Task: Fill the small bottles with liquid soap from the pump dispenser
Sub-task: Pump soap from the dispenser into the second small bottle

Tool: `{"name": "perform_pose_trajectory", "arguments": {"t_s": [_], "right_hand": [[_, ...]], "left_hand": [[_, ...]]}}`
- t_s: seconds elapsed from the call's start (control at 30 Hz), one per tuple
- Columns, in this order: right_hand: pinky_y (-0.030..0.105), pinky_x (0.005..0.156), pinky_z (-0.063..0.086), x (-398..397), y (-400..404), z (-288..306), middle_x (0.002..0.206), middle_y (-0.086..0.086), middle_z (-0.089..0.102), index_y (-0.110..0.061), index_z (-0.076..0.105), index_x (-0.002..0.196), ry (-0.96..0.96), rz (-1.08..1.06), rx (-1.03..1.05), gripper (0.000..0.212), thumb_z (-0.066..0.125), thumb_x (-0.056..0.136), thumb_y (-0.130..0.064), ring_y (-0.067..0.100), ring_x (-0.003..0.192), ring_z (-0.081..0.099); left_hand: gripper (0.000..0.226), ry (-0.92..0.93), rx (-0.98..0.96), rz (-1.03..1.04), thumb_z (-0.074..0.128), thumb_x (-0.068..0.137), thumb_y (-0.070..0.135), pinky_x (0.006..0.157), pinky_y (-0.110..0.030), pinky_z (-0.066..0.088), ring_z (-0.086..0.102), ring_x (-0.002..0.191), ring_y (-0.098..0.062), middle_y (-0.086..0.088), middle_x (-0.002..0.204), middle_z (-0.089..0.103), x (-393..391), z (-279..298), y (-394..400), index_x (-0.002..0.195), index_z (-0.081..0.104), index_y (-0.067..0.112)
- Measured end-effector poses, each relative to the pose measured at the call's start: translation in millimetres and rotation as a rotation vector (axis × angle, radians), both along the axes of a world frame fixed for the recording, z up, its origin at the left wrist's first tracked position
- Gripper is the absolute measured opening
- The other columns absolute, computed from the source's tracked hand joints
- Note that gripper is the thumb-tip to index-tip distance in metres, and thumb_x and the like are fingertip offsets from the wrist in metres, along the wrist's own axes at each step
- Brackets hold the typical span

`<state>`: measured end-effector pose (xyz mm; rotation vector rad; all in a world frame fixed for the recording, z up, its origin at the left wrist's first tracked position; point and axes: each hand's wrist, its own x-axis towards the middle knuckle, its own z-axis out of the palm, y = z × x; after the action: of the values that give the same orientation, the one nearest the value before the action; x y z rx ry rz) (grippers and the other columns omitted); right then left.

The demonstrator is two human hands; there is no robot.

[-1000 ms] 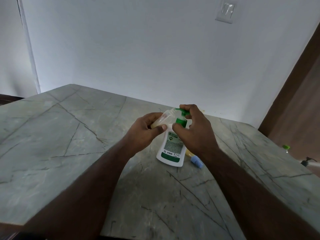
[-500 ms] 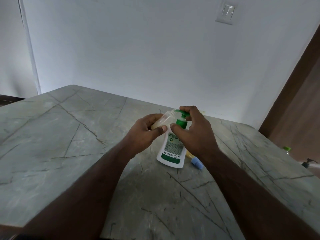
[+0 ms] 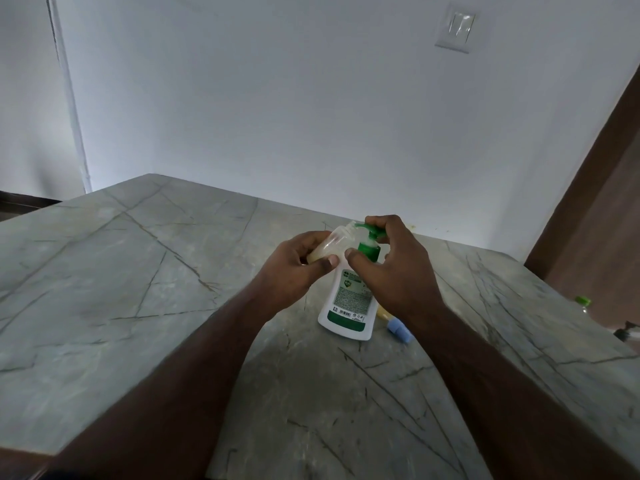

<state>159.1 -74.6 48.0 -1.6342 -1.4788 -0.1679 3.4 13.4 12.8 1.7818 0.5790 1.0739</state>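
Left hand (image 3: 294, 271) pinches the tilted small bottle (image 3: 332, 244) at the nozzle; right hand (image 3: 391, 268) curls over the pump dispenser (image 3: 349, 303) on the tabletop (image 3: 138, 271); a misaligned mouth would likely spill soap

Centre-right of frame: white pump dispenser (image 3: 349, 299) w/ green head stands on grey veined worktop (image 3: 121, 271); right hand (image 3: 391, 268) curls over the pump head, thumb by the green collar; left hand (image 3: 294, 268) grips a small clear bottle (image 3: 332, 242), tilted, mouth at the nozzle, yellowish liquid inside; blue-capped bottle (image 3: 398, 329) lies just right of dispenser; wall switch (image 3: 456, 27) upper right.
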Motion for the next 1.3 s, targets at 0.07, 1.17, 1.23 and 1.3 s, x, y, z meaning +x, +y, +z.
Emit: {"name": "perform_pose_trajectory", "arguments": {"t_s": [0.07,1.17,1.23,1.3], "right_hand": [[0.025,0.084,0.048,0.0,0.5,0.3,0.119,-0.011,0.06,-0.026,0.05,0.128,-0.001,-0.002,0.004,0.053,0.072,0.08,-0.035,0.004,0.102,0.055],[0.026,0.085,0.048,-0.9,1.2,-4.0,0.123,-0.009,0.059,-0.025,0.049,0.131,0.002,-0.008,0.018,0.057,0.073,0.08,-0.036,0.005,0.106,0.055],[0.024,0.083,0.046,-1.9,1.9,-7.0,0.123,-0.009,0.059,-0.024,0.049,0.131,0.005,-0.009,0.027,0.058,0.073,0.08,-0.035,0.004,0.104,0.054],[0.022,0.083,0.044,-2.5,2.2,-9.6,0.124,-0.009,0.058,-0.025,0.048,0.132,0.007,-0.013,0.025,0.059,0.074,0.08,-0.035,0.002,0.102,0.052]], "left_hand": [[0.036,-0.004,-0.006,-0.001,0.069,0.095,0.016,0.087,-0.026,0.06,0.071,0.103,-0.007,0.007,0.114,0.075,0.6,0.1,0.2,0.13,0.065,0.022],[0.035,-0.019,-0.049,-0.015,0.068,0.096,0.014,0.096,-0.039,0.059,0.072,0.107,-0.012,0.003,0.116,0.075,0.9,0.9,-1.2,0.129,0.065,0.021],[0.036,-0.009,-0.04,0.0,0.069,0.095,0.015,0.096,-0.04,0.059,0.071,0.107,-0.011,0.004,0.116,0.075,1.4,0.8,-1.2,0.131,0.065,0.021],[0.037,0.005,-0.033,0.016,0.069,0.095,0.016,0.097,-0.042,0.059,0.071,0.106,-0.012,0.005,0.116,0.075,1.0,0.9,-0.8,0.131,0.065,0.021]]}}
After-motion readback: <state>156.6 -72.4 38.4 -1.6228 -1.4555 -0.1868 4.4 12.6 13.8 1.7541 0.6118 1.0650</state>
